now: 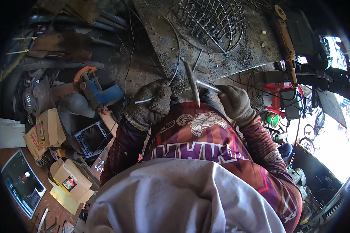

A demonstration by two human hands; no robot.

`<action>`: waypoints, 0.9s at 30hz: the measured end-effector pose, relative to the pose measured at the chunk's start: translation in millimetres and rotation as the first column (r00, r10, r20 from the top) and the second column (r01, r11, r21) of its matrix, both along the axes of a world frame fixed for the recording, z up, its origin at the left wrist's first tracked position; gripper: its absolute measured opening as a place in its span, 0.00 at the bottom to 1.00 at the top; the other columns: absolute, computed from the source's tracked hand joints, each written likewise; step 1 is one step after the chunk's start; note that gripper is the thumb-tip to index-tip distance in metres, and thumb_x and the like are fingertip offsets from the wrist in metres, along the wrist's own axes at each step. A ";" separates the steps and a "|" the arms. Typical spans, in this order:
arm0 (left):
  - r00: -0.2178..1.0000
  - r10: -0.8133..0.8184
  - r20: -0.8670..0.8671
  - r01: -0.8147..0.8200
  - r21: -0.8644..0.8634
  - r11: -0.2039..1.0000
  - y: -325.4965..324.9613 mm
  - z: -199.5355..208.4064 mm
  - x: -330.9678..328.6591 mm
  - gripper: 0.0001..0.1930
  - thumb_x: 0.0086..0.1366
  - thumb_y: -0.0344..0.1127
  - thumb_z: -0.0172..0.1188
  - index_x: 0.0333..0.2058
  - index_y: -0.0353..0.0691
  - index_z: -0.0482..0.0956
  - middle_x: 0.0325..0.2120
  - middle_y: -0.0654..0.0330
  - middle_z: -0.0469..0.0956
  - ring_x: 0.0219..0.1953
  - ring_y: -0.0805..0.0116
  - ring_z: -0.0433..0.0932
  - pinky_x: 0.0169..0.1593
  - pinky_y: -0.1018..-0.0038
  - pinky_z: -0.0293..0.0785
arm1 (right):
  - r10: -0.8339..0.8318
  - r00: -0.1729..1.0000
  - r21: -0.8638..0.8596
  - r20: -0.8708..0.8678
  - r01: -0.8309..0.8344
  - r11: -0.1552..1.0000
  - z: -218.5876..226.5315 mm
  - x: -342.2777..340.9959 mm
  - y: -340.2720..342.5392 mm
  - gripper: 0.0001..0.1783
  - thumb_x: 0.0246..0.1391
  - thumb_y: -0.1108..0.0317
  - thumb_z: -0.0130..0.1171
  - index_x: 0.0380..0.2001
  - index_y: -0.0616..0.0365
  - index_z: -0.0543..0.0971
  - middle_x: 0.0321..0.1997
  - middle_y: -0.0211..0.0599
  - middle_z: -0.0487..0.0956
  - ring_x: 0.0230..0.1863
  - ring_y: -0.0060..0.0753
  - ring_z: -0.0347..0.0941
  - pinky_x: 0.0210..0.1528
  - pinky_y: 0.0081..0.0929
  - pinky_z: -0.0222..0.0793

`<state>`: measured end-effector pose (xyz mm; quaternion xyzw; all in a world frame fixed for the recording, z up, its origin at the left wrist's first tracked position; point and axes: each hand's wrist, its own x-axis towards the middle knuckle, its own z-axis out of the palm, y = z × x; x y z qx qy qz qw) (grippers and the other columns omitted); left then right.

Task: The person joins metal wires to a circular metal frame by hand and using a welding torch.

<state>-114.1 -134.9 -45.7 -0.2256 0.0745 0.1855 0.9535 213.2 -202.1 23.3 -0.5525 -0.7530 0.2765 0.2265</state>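
Both my hands wear dark, dirty knit gloves. My left hand (149, 104) is closed around a thin metal rod (144, 100), whose short bright end sticks out on its left side. A thin curved rod (179, 54) runs up from this hand onto the worktable; whether it is the same piece I cannot tell. My right hand (236, 103) grips the light metal handle of a chipping hammer (192, 82). The hammer's long narrow head stands between my hands, near the table's front edge. Beyond it, a round grid of welded metal bars (210, 27) lies on the table.
Dark grit covers the metal worktable (243, 64). A blue vise-like tool (101, 93) with an orange part stands at left, near open cardboard boxes (70, 180) and a plastic crate (91, 138). A cable (133, 46) hangs left of the table. A red chair (274, 99) stands at right.
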 end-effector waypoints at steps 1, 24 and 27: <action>1.000 -0.016 0.024 0.016 -0.007 1.000 2.2 0.8 1.3 0.15 0.79 0.43 0.46 0.42 0.39 0.76 0.25 0.62 0.78 0.13 0.75 0.67 0.16 0.78 0.67 | 0.061 0.998 -0.007 -0.011 -0.061 0.998 7.9 0.4 0.9 0.16 0.64 0.65 0.56 0.50 0.61 0.81 0.36 0.50 0.84 0.36 0.56 0.83 0.37 0.45 0.78; 0.691 0.572 -0.442 0.081 0.834 0.546 -8.1 116.0 -52.0 0.21 0.77 0.36 0.54 0.62 0.30 0.68 0.16 0.66 0.66 0.10 0.79 0.57 0.12 0.78 0.57 | -0.319 0.883 -0.362 -0.344 0.189 0.913 45.3 -107.9 121.3 0.27 0.68 0.65 0.53 0.67 0.60 0.72 0.33 0.27 0.79 0.27 0.17 0.71 0.32 0.18 0.71; 0.623 0.631 -0.463 0.150 0.862 0.485 -10.0 127.9 -47.6 0.20 0.78 0.36 0.53 0.61 0.28 0.70 0.15 0.66 0.66 0.10 0.79 0.57 0.12 0.79 0.57 | -0.292 0.944 -0.201 -0.151 0.260 0.944 45.5 -129.3 164.1 0.31 0.65 0.60 0.54 0.69 0.59 0.70 0.46 0.46 0.84 0.44 0.38 0.81 0.49 0.33 0.78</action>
